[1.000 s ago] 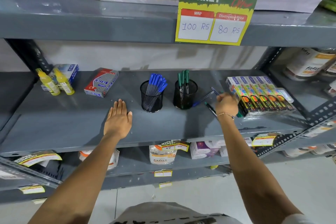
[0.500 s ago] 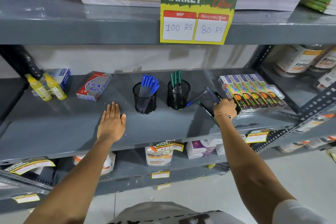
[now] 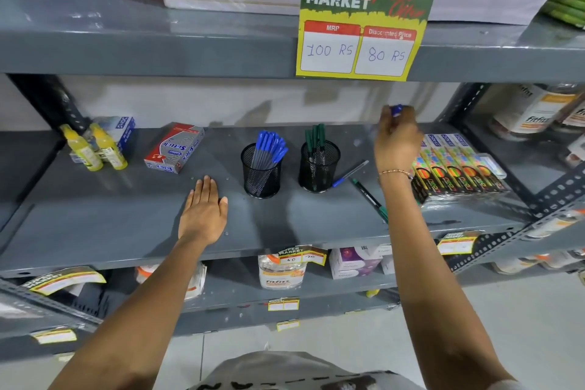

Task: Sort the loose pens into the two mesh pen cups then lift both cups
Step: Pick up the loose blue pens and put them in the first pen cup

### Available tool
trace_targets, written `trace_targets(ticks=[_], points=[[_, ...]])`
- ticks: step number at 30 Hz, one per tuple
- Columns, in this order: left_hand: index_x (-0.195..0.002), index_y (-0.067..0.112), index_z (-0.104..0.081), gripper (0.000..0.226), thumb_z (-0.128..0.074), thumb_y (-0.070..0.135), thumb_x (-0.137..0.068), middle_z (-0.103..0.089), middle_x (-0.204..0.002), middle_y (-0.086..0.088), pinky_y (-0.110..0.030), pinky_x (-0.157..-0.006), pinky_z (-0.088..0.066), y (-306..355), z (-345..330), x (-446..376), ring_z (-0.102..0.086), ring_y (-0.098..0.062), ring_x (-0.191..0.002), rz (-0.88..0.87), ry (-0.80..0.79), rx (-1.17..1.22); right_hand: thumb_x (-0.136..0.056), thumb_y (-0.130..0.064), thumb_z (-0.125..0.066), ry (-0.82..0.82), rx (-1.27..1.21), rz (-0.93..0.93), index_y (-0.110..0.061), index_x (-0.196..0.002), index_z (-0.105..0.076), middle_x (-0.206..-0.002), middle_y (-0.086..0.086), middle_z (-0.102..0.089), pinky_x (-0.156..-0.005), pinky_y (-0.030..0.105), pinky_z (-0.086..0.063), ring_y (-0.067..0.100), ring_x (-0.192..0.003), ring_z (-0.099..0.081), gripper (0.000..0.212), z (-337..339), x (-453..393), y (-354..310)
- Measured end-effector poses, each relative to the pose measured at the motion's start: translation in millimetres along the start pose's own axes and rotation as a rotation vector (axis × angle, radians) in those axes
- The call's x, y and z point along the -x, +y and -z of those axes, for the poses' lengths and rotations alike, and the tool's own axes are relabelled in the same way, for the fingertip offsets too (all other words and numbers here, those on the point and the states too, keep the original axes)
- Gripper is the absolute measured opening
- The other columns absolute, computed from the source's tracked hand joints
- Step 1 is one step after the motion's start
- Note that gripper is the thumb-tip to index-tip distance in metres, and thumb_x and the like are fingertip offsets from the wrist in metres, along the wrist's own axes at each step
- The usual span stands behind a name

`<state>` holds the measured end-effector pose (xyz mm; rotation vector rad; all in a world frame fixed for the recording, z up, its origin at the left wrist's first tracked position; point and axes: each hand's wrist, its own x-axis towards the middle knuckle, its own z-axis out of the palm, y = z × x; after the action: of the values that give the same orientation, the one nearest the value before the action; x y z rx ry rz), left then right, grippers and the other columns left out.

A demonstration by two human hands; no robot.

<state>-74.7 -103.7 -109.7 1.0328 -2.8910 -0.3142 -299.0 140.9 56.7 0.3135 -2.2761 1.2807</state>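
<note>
Two black mesh cups stand mid-shelf. The left cup (image 3: 261, 174) holds several blue pens; the right cup (image 3: 318, 169) holds green pens. A loose blue pen (image 3: 350, 173) and a loose green pen (image 3: 370, 199) lie on the shelf to the right of the right cup. My right hand (image 3: 397, 139) is raised above the shelf, right of the cups, shut on a blue pen whose cap (image 3: 396, 110) sticks out on top. My left hand (image 3: 204, 212) lies flat on the shelf, fingers apart, left of the blue-pen cup and holding nothing.
The grey metal shelf (image 3: 95, 222) carries yellow glue bottles (image 3: 95, 149) and a stapler-pin box (image 3: 175, 147) at the left, and packs of neon highlighters (image 3: 459, 168) at the right. A price sign (image 3: 361, 25) hangs from the shelf above.
My right hand has risen from the loose pens on the shelf with a blue pen in it. My left hand has stayed flat on the shelf.
</note>
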Motion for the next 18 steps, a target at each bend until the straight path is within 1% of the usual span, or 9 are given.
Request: trace_targets(ticks=[1,3,5,7,8,11,13,15,18], points=[[-0.149,0.001,-0.005,0.060,-0.017,0.033,-0.100,-0.004,-0.161,-0.014,-0.037,-0.122,-0.002,0.2,0.6,0.3,-0.001,-0.025,-0.149,0.000,-0.001,-0.005,-0.096,-0.029,-0.049,-0.011,-0.102,0.024,-0.013,-0.085,-0.052,-0.062,0.005,-0.059,-0.052,0.024,-0.035,0.020,-0.054,-0.054,0.020,-3.7,4.2,-13.1],[-0.149,0.000,-0.005,0.060,-0.018,0.033,-0.101,-0.004,-0.161,-0.014,-0.038,-0.122,-0.003,1.0,1.8,0.7,-0.002,-0.025,-0.149,-0.002,0.001,-0.010,-0.097,-0.029,-0.047,-0.112,-0.251,0.014,-0.015,-0.086,-0.048,-0.056,-0.007,-0.049,-0.045,0.020,-0.032,0.008,-0.047,-0.046,0.018,-16.9,18.5,-34.9],[-0.149,0.000,-0.005,0.060,-0.018,0.033,-0.101,-0.005,-0.161,-0.014,-0.038,-0.122,-0.004,1.4,2.9,1.7,-0.002,-0.025,-0.149,-0.004,0.005,-0.012,-0.097,-0.031,-0.044,-0.272,-0.297,-0.001,-0.017,-0.088,-0.046,-0.060,-0.007,-0.050,-0.043,0.018,-0.033,0.009,-0.049,-0.048,0.017,-34.3,39.5,-48.1],[-0.150,0.001,-0.005,0.060,-0.018,0.033,-0.101,-0.005,-0.161,-0.014,-0.037,-0.122,-0.004,1.7,3.9,2.4,-0.002,-0.025,-0.149,-0.007,0.005,-0.009,-0.097,-0.034,-0.042,-0.427,-0.295,0.038,-0.021,-0.089,-0.044,-0.063,-0.005,-0.053,-0.042,0.015,-0.035,0.010,-0.053,-0.050,0.016,-49.6,62.0,-54.4],[-0.150,0.001,-0.005,0.060,-0.018,0.033,-0.101,-0.004,-0.161,-0.014,-0.037,-0.122,-0.004,2.0,4.1,2.5,-0.002,-0.025,-0.149,-0.008,0.005,-0.007,-0.097,-0.035,-0.041,-0.490,-0.296,0.061,-0.021,-0.089,-0.044,-0.064,-0.004,-0.053,-0.043,0.016,-0.036,0.011,-0.054,-0.051,0.017,-55.4,71.9,-55.6],[-0.150,0.001,-0.005,0.060,-0.018,0.033,-0.101,-0.005,-0.161,-0.013,-0.037,-0.122,-0.004,2.6,4.9,2.1,-0.003,-0.025,-0.149,-0.011,0.008,-0.006,-0.098,-0.035,-0.042,-0.602,-0.247,0.111,-0.012,-0.091,-0.048,-0.063,0.000,-0.052,-0.052,0.030,-0.039,0.019,-0.054,-0.049,0.025,-68.8,91.2,-54.0],[-0.150,0.001,-0.006,0.060,-0.018,0.033,-0.101,-0.005,-0.161,-0.013,-0.037,-0.122,-0.005,2.7,4.7,1.8,-0.003,-0.025,-0.149,-0.013,0.010,-0.002,-0.097,-0.031,-0.045,-0.674,-0.213,0.093,-0.007,-0.101,-0.051,-0.069,0.004,-0.058,-0.062,0.033,-0.046,0.022,-0.061,-0.054,0.025,-73.8,95.4,-51.4],[-0.150,0.002,-0.007,0.060,-0.019,0.033,-0.101,-0.006,-0.161,-0.013,-0.037,-0.122,-0.005,2.1,4.6,1.8,-0.004,-0.024,-0.149,-0.010,0.011,0.003,-0.095,-0.024,-0.051,-0.739,-0.186,0.078,-0.008,-0.115,-0.050,-0.078,0.006,-0.064,-0.072,0.032,-0.048,0.020,-0.071,-0.058,0.025,-75.3,95.1,-48.0],[-0.150,0.002,-0.007,0.059,-0.019,0.033,-0.101,-0.006,-0.161,-0.013,-0.037,-0.122,-0.004,0.2,3.4,1.7,-0.004,-0.024,-0.149,-0.009,0.010,0.001,-0.092,-0.016,-0.055,-0.722,-0.159,0.064,-0.012,-0.127,-0.047,-0.081,0.007,-0.068,-0.074,0.024,-0.045,0.015,-0.073,-0.057,0.036,-70.7,88.6,-38.2]])
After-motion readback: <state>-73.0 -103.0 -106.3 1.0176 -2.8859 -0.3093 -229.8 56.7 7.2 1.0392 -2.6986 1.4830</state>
